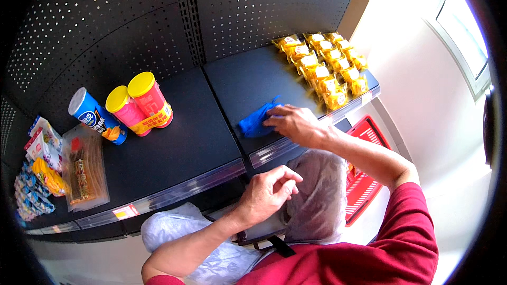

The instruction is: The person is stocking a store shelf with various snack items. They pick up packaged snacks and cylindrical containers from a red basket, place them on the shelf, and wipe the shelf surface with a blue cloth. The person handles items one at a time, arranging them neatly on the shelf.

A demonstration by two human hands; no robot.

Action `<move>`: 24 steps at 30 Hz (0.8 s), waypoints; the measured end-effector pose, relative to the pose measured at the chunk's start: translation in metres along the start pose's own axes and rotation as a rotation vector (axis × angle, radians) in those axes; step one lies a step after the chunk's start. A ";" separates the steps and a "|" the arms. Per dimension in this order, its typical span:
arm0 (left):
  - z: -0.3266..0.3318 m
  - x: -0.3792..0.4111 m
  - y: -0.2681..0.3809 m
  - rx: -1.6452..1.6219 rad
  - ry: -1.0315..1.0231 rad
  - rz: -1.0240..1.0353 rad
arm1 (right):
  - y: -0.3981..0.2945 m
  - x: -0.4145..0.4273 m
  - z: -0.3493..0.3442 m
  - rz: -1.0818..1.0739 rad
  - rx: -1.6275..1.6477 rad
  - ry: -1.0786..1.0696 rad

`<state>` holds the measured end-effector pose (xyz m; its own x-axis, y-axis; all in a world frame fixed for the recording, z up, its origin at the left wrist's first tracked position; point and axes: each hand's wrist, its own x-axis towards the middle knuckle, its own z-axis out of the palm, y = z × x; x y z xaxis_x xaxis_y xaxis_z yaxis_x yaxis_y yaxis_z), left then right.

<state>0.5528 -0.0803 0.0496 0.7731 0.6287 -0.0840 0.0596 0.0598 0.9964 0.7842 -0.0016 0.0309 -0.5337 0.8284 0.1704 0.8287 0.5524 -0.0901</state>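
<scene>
My right hand (295,124) reaches over the front of the dark metal shelf (253,75), its fingertips on a crumpled blue cloth (256,120) that lies on the shelf. Whether the fingers grip the cloth or only rest on it cannot be told. To the right of the cloth, small yellow-wrapped snack packs (321,72) stand in rows along the shelf's right end. My left hand (271,192) hovers in front of the shelf edge above my knees, fingers loosely curled, with nothing seen in it.
On the left shelf section stand a blue snack canister (97,116) and two taped pink canisters with yellow lids (138,103). Flat clear snack packs (85,170) and several small bags (47,174) lie farther left. A red plastic basket (366,186) is on the floor at right. A perforated back panel (253,19) rises behind.
</scene>
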 end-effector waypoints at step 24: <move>-0.030 -0.012 0.001 0.087 0.085 0.039 | 0.188 0.161 -0.052 0.513 0.850 0.966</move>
<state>0.5245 -0.0643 0.0515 0.7200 0.6927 -0.0418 0.0878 -0.0312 0.9956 0.8633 0.2306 0.0922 0.4130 0.7544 0.5103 0.3519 0.3846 -0.8534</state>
